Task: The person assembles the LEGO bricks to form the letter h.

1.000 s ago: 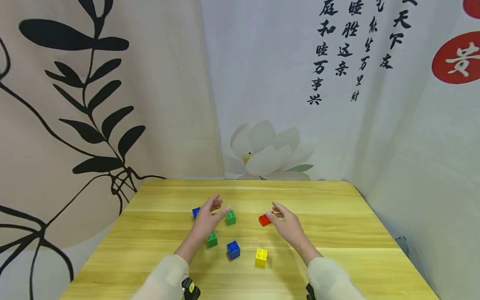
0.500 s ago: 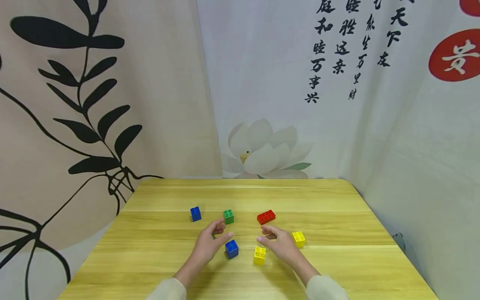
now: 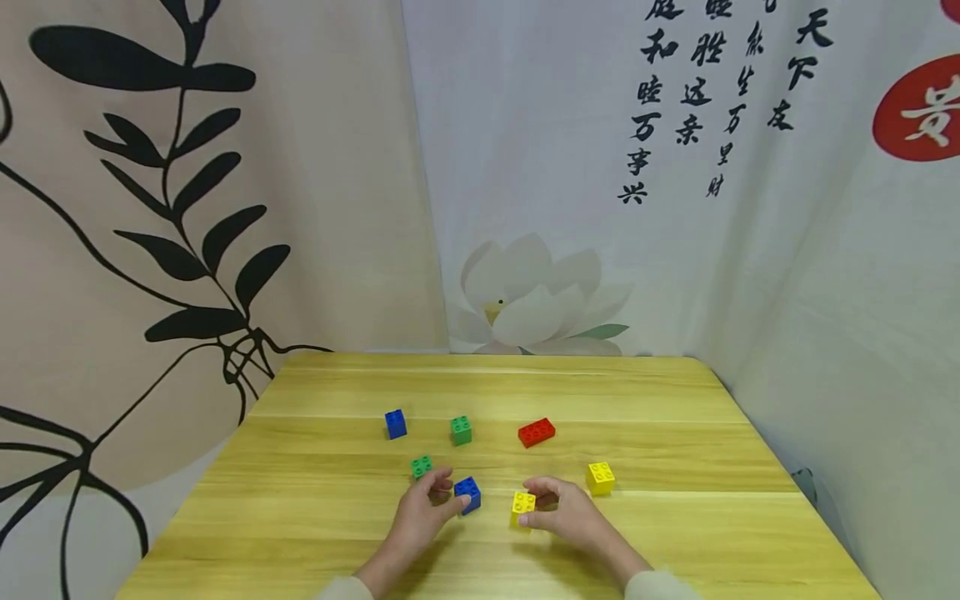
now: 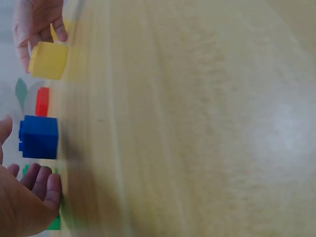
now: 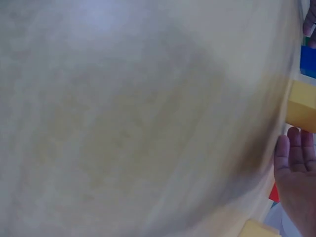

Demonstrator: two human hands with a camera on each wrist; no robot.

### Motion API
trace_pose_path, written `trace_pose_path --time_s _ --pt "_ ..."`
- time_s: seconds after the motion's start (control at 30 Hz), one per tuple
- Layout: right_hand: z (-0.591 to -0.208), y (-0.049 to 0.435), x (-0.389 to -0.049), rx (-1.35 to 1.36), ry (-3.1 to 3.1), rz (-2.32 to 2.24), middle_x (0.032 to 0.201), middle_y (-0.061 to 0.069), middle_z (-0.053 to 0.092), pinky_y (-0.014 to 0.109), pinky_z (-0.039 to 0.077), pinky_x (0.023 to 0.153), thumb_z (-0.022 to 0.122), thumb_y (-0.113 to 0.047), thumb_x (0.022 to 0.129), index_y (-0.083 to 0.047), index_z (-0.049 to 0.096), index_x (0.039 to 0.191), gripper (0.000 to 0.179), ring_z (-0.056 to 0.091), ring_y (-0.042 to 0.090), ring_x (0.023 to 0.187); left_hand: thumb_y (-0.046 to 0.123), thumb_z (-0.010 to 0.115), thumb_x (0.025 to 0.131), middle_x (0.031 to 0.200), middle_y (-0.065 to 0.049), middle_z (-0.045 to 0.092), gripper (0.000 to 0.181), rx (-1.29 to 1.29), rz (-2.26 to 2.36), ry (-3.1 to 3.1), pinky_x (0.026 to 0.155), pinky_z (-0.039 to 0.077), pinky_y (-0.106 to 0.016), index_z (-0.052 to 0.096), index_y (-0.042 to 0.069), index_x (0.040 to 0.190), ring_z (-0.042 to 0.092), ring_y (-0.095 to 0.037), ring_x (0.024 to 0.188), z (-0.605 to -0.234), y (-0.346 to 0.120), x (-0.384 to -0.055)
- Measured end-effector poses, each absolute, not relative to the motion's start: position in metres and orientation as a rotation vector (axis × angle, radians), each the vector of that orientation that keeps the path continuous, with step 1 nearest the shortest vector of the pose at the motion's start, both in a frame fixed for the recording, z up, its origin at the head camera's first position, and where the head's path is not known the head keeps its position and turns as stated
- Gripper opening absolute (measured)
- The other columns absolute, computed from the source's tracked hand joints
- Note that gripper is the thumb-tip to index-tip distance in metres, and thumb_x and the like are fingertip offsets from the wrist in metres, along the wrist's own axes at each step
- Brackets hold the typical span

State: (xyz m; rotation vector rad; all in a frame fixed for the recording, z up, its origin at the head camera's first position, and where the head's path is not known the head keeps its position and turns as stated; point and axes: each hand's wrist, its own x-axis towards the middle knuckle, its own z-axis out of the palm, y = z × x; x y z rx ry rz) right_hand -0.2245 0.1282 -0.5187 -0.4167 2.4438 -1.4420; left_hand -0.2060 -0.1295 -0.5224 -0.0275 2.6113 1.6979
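Observation:
My left hand (image 3: pixel 422 515) is beside the nearer blue toy brick (image 3: pixel 469 487), its thumb overlapping that brick in the head view. From the left wrist, the blue brick (image 4: pixel 40 137) lies between thumb and fingers, with a visible gap to each. My right hand (image 3: pixel 572 518) reaches around the nearer yellow brick (image 3: pixel 522 503), thumb at its front side. In the right wrist view the fingers (image 5: pixel 295 148) come up close to the yellow brick (image 5: pixel 302 106); whether they touch it I cannot tell. Partly behind my left hand lies a green brick (image 3: pixel 422 465).
Farther back on the wooden table (image 3: pixel 675 417) are another blue brick (image 3: pixel 396 423), a second green brick (image 3: pixel 461 430) and a longer red brick (image 3: pixel 536 432). A second yellow brick (image 3: pixel 600 477) lies right of my right hand. A printed curtain (image 3: pixel 360 208) hangs behind the table.
Both hands have moved back toward the near side and lower, from the far bricks to the nearer blue and yellow ones. The bricks stay where they were.

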Motion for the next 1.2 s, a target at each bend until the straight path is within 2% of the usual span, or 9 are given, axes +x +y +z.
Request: trace_pose_path --time_s 0.13,0.33,0.53,0.8,1.2 --pt "-0.525 0.129 -0.223 -0.404 2.439 -1.438 0.117 0.004 0.068 0.03 0.054 0.086 0.081 -0.032 0.081 -0.007 0.061 0.127 0.057 0.061 0.017 0.102 0.024 0.079 0.083 0.114 -0.014 0.064 0.06 -0.067 1.709 2.603 0.088 0.055 -0.04 0.055 -0.003 0.13 0.062 -0.026 0.105 -0.527 -0.127 -0.207" --pt "-0.529 0.132 -0.221 -0.401 2.464 -1.462 0.112 0.007 0.068 0.037 0.055 0.088 0.081 -0.025 0.08 -0.003 0.061 0.125 0.053 0.062 0.021 0.103 0.022 0.081 0.081 0.111 -0.011 0.067 0.053 -0.118 1.681 2.635 0.085 0.055 -0.037 0.059 0.0 0.123 0.062 -0.022 0.101 -0.535 -0.125 -0.209" --pt "-0.531 0.134 -0.219 -0.397 2.467 -1.476 0.108 0.006 0.07 0.029 0.056 0.084 0.08 -0.022 0.081 -0.002 0.064 0.119 0.046 0.064 0.018 0.099 0.025 0.078 0.084 0.106 -0.007 0.07 0.038 -0.032 1.649 2.678 0.083 0.054 -0.036 0.066 0.005 0.113 0.062 -0.02 0.098 -0.541 -0.126 -0.208" --pt "-0.532 0.134 -0.221 -0.384 2.44 -1.499 0.106 0.005 0.069 0.026 0.054 0.081 0.078 -0.022 0.084 -0.003 0.064 0.12 0.043 0.063 0.015 0.096 0.026 0.078 0.084 0.106 -0.004 0.069 0.035 -0.007 1.599 2.686 0.083 0.055 -0.036 0.067 0.008 0.112 0.062 -0.018 0.098 -0.542 -0.127 -0.208" --pt "-0.527 0.133 -0.226 -0.334 2.476 -1.505 0.112 0.01 0.07 0.039 0.058 0.086 0.075 -0.028 0.086 -0.003 0.062 0.124 0.047 0.067 0.023 0.102 0.025 0.078 0.084 0.108 -0.005 0.071 0.037 0.04 1.594 2.615 0.075 0.055 -0.029 0.066 0.008 0.114 0.062 -0.014 0.092 -0.535 -0.123 -0.219"
